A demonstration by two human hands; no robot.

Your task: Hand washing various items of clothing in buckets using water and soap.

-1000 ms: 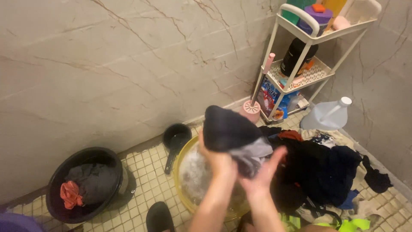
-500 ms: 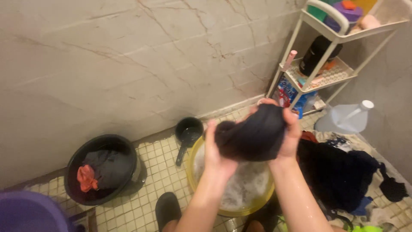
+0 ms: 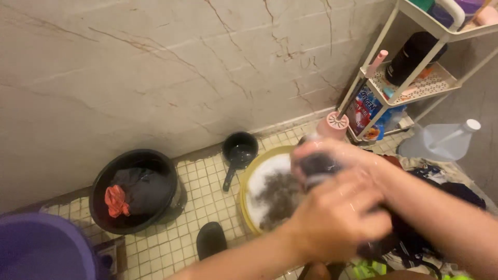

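A red-and-blue printed pouch [image 3: 365, 111] stands on the bottom shelf of the white rack [image 3: 410, 59], beside the wall.

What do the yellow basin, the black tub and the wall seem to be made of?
The yellow basin looks like plastic: a thin, slightly see-through rim of even colour. The black tub also seems plastic, smooth and glossy, with a rolled rim. The wall looks like polished stone or stone-look tile: beige, with thin brown veins and a straight joint line. Which of the two cannot be told.
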